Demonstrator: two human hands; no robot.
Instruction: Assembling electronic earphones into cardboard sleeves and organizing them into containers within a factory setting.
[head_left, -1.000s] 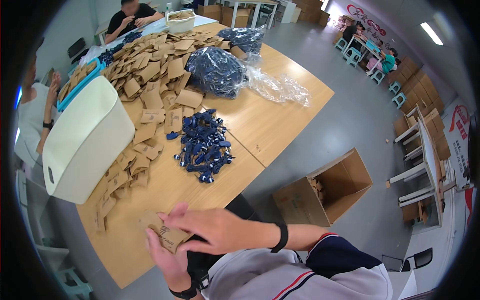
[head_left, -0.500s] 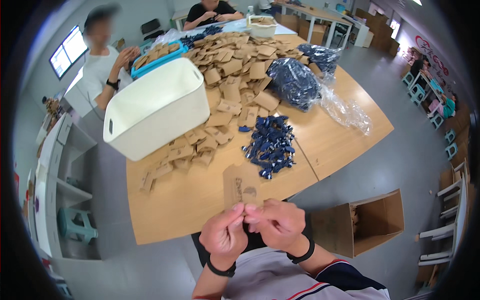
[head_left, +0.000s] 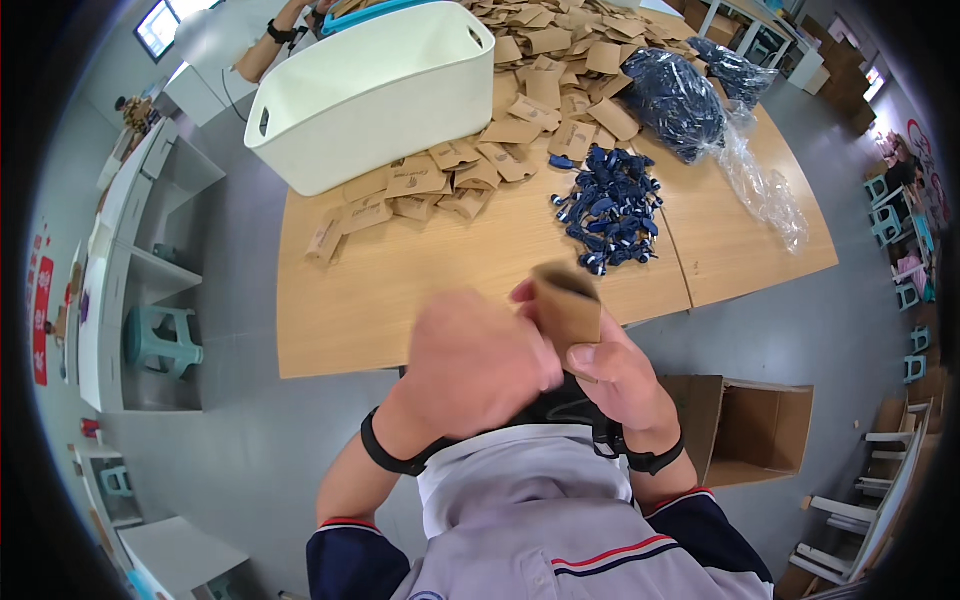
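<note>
In front of my body, my right hand point(head_left: 622, 380) grips a brown cardboard pillow box point(head_left: 570, 310), thumb on the near side and fingers behind. The box is upright and slightly tilted, with its far end gaping. Beside it, to the left, my left hand point(head_left: 475, 350) is smeared by motion, its fingertips close to the box's lower part; whether it holds anything is hidden. Just beyond the box lies a heap of small dark-blue pieces with whitish tips point(head_left: 608, 212). More brown pillow boxes point(head_left: 415, 180) lie flat in a loose pile to the left of that heap.
A large white bin point(head_left: 375, 115) stands at the table's point(head_left: 400, 290) far left. Clear bags of dark-blue pieces point(head_left: 675, 105) lie at the far right. An open cardboard carton point(head_left: 760, 435) is on the floor at my right. Another person's forearm point(head_left: 262, 58) shows behind the bin.
My hands, pinched together at a flat box before, are now apart. The box has been opened out and sits in my right hand. The view has tilted downward.
</note>
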